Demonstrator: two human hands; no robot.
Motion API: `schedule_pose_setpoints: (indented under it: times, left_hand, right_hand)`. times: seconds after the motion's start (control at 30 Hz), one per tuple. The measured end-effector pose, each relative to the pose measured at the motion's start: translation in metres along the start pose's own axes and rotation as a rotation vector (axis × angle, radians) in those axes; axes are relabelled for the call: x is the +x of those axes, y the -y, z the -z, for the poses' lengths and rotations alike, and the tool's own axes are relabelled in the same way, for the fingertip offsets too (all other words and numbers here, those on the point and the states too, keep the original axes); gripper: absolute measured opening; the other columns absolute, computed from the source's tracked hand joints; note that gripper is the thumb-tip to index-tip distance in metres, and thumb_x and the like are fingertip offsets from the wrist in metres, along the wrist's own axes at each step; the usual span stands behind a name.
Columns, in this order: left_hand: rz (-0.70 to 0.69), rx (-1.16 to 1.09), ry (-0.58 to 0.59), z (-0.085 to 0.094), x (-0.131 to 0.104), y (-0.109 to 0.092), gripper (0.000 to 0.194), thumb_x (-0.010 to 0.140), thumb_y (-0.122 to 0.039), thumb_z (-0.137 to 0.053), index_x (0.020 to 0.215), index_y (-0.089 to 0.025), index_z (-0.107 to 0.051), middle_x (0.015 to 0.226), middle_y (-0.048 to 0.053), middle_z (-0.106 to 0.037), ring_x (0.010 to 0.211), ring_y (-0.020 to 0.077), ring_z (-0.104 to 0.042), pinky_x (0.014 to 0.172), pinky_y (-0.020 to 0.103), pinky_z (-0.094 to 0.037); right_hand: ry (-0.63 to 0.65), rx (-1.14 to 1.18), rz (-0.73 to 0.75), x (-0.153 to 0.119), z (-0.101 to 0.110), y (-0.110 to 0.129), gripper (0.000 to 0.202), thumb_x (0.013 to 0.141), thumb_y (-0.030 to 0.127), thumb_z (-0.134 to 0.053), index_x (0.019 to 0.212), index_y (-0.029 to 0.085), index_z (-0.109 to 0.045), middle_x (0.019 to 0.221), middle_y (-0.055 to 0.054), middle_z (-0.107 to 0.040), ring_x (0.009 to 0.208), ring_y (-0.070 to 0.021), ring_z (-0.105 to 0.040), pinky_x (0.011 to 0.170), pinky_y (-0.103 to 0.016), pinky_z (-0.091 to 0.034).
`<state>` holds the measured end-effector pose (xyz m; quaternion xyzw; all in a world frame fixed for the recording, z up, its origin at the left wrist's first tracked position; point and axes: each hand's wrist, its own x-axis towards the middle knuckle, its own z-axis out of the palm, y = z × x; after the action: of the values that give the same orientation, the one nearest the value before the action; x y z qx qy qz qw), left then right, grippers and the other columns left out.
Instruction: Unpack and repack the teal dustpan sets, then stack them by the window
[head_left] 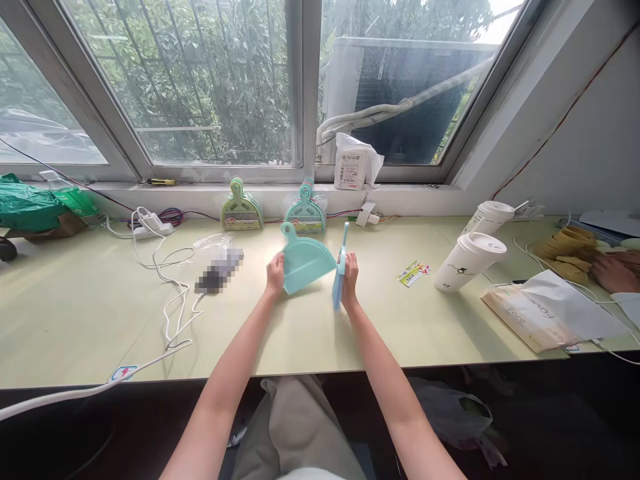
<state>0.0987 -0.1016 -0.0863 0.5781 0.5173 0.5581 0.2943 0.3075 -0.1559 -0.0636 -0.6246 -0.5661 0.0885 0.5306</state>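
Observation:
My left hand point(275, 273) grips the left edge of a teal dustpan point(306, 263), its round-holed handle pointing away from me. In my right hand point(351, 272) is a small hand brush point(339, 277), seen edge-on, teal above with bluish bristles below. The dustpan's right corner comes close to the brush; whether they touch I cannot tell. Behind them stand a packaged teal dustpan set point(305, 212) and a packaged green dustpan set point(241, 208). A printed label card point(413, 273) lies on the table to the right of my right hand.
White cables point(175, 313) and a power strip point(153, 230) lie at left on the table point(75, 320). Tall white cups point(467, 263) and a tissue pack point(545, 310) stand and lie at right. Another person's hand point(613, 270) rests at the far right.

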Motion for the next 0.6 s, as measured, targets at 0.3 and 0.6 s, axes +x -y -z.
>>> schedule_pose_setpoints:
  times: [0.3, 0.6]
  left_hand:
    - [0.053, 0.492, -0.076, 0.045, 0.029, 0.038, 0.028, 0.090, -0.035, -0.045, 0.081, -0.022, -0.068, 0.101, 0.015, -0.066, 0.110, 0.0304, -0.054, 0.099, 0.042, -0.037]
    - [0.093, 0.547, -0.013, 0.050, 0.028, 0.042, 0.018, 0.082, -0.036, -0.058, 0.089, -0.023, -0.067, 0.098, 0.013, -0.066, 0.105, 0.0306, -0.057, 0.090, 0.038, -0.042]
  right_hand:
    - [0.138, -0.661, -0.089, 0.015, 0.016, -0.038, 0.031, 0.094, 0.029, -0.043, 0.094, 0.012, -0.069, 0.108, -0.019, -0.059, 0.109, -0.0314, -0.046, 0.085, -0.040, -0.036]
    - [0.355, -0.821, -0.147, 0.033, 0.005, -0.031, 0.027, 0.085, 0.033, -0.058, 0.095, 0.011, -0.071, 0.104, -0.021, -0.066, 0.103, -0.0322, -0.055, 0.087, -0.043, -0.031]
